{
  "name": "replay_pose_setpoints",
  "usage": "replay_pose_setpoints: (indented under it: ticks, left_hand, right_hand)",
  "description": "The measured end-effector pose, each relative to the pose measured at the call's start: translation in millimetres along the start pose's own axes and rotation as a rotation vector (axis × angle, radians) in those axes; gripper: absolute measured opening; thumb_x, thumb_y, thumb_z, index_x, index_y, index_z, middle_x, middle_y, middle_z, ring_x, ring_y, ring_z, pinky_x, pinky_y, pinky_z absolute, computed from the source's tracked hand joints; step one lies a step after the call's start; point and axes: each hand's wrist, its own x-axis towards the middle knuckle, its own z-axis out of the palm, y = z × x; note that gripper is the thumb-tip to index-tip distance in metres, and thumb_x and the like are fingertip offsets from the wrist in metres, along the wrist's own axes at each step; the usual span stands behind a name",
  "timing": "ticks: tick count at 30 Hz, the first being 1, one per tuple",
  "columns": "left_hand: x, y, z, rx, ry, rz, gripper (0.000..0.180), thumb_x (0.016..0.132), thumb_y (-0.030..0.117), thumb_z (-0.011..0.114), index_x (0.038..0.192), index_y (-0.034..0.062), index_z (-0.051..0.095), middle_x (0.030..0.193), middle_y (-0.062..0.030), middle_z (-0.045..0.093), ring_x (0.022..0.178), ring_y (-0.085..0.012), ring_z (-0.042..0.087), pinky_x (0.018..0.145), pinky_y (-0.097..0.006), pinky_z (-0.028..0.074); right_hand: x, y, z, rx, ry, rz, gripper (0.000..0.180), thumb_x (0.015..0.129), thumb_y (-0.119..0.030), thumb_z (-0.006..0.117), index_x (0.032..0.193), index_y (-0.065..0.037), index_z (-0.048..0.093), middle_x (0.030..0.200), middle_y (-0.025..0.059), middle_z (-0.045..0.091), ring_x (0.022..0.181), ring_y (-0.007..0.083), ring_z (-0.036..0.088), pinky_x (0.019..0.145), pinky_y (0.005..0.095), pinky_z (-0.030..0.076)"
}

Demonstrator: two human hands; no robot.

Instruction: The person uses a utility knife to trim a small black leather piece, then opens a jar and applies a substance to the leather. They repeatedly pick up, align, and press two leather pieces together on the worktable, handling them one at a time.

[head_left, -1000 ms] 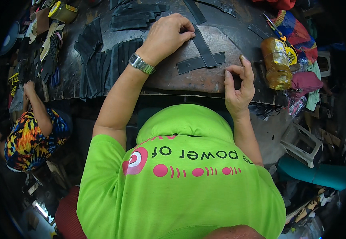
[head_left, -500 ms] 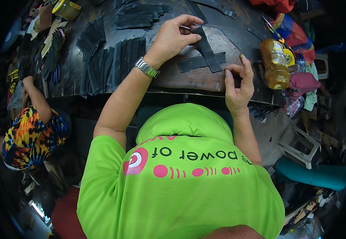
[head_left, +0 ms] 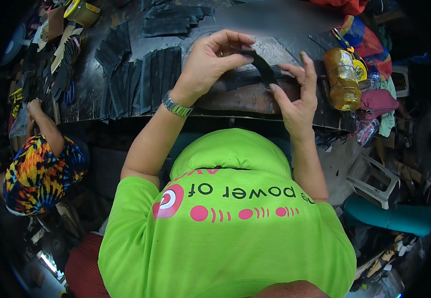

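Note:
My left hand (head_left: pixel 203 62) pinches one end of a black strip (head_left: pixel 262 67), leather-like and bent in a curve over the table. The strip's other end hangs down toward my right hand (head_left: pixel 297 94). The right thumb tip is at or against that end, with the fingers spread apart; whether they touch it I cannot tell. Beneath lies a second black strip (head_left: pixel 240 79), flat on a worn brown board (head_left: pixel 230 103) and partly covered by the first.
Rows of black strips (head_left: pixel 161 77) lie left of my left hand. An amber plastic jar (head_left: pixel 342 79) stands right of my right hand, near a maroon pouch (head_left: pixel 376 104). Another person in a tie-dyed shirt (head_left: pixel 39 171) sits at the left. A yellow-lidded tub (head_left: pixel 82 12) stands far left.
My left hand has come nearer with the strip, which was straight and lay across the other strip and now curves up. My right hand has shifted slightly, its thumb closer to the strip's end.

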Motion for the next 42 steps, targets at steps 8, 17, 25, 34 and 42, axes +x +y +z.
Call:
replay_pose_setpoints:
  ticks: [8, 17, 25, 34, 42]
  left_hand:
    - [-26, 9, 6, -0.139, -0.043, 0.028, 0.039, 0.081, -0.011, 0.072, 0.118, 0.0005, 0.067, 0.135, -0.0114, 0.058, 0.104, -0.0175, 0.069, 0.099, -0.032, 0.056]
    - [-44, 8, 15, 0.106, -0.238, 0.216, 0.008, 0.081, -0.002, 0.08, 0.088, 0.0009, 0.077, 0.138, -0.0176, 0.057, 0.124, -0.0244, 0.061, 0.103, -0.038, 0.052]
    - [-50, 16, 23, -0.111, -0.081, -0.056, 0.016, 0.091, 0.0, 0.072, 0.107, -0.0002, 0.073, 0.104, -0.0073, 0.074, 0.1, -0.014, 0.07, 0.092, -0.028, 0.055]
    - [-31, 13, 6, 0.011, -0.004, -0.379, 0.022, 0.095, 0.014, 0.074, 0.113, 0.0011, 0.074, 0.093, 0.0019, 0.072, 0.079, -0.0025, 0.062, 0.071, -0.018, 0.052]
    - [-30, 16, 5, 0.11, -0.054, -0.431, 0.023, 0.097, 0.018, 0.072, 0.113, 0.0011, 0.075, 0.093, 0.0045, 0.07, 0.082, -0.0003, 0.06, 0.07, -0.018, 0.049]
  right_hand:
    - [-1, 1, 8, -0.066, 0.152, -0.322, 0.065, 0.08, 0.01, 0.069, 0.141, -0.002, 0.05, 0.096, 0.0072, 0.071, 0.094, 0.0241, 0.06, 0.094, 0.0373, 0.044]
    - [-6, 1, 8, 0.063, 0.217, -0.345, 0.069, 0.086, 0.013, 0.066, 0.148, -0.001, 0.039, 0.104, 0.0114, 0.067, 0.097, 0.0193, 0.06, 0.098, 0.0373, 0.046]
    - [-16, -6, 8, 0.284, 0.07, -0.071, 0.071, 0.086, 0.011, 0.069, 0.15, -0.004, 0.039, 0.106, 0.0097, 0.067, 0.094, 0.0133, 0.061, 0.08, 0.0243, 0.051]
    - [6, -8, -2, 0.375, -0.037, 0.034, 0.045, 0.087, 0.009, 0.067, 0.131, -0.001, 0.063, 0.123, 0.0091, 0.062, 0.113, 0.0175, 0.061, 0.098, 0.0302, 0.048]
    - [21, -23, 2, 0.097, -0.191, -0.141, 0.039, 0.081, 0.011, 0.065, 0.112, -0.008, 0.076, 0.12, 0.0102, 0.061, 0.11, 0.0226, 0.06, 0.094, 0.0327, 0.048]
